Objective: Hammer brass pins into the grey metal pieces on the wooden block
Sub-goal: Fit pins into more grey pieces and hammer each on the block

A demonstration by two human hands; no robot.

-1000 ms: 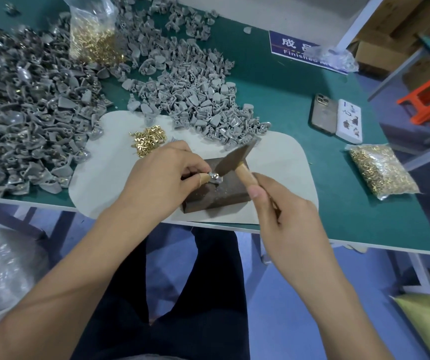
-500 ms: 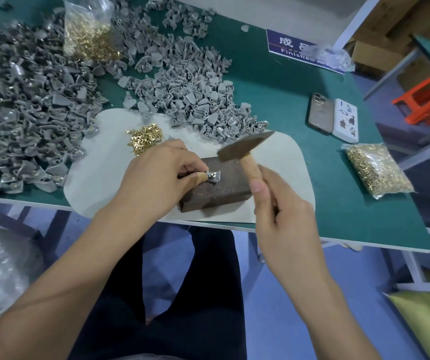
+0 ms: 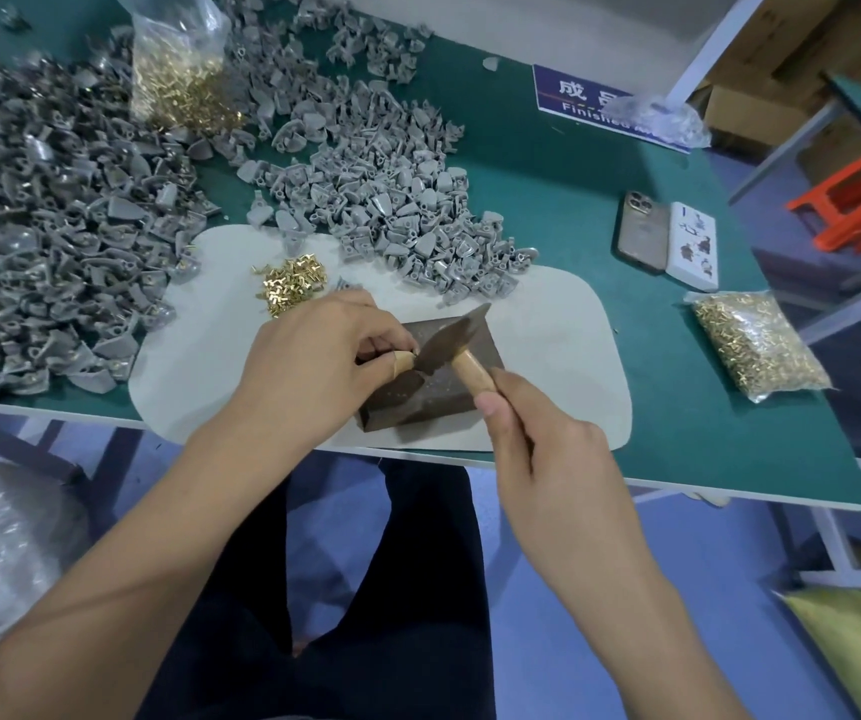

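A dark wooden block point(image 3: 475, 350) lies on a pale mat point(image 3: 563, 366) at the table's front edge. My left hand point(image 3: 314, 366) rests on the block's left end, fingers curled and pinching a small grey metal piece that the hammer head mostly hides. My right hand point(image 3: 547, 459) grips the wooden handle of a hammer point(image 3: 449, 340), whose dark head is down on the block right at my left fingertips. A small heap of loose brass pins point(image 3: 290, 283) sits on the mat behind my left hand.
Large piles of grey metal pieces point(image 3: 54, 241) cover the green table's left and centre point(image 3: 381, 200). A bag of brass pins point(image 3: 178, 70) stands at the back, another bag point(image 3: 758, 345) lies right. A phone point(image 3: 641, 233) and white box point(image 3: 693, 246) lie beside it.
The hammer head, raised half a second ago, has swung down onto the piece on the block. My left hand has stayed in place.
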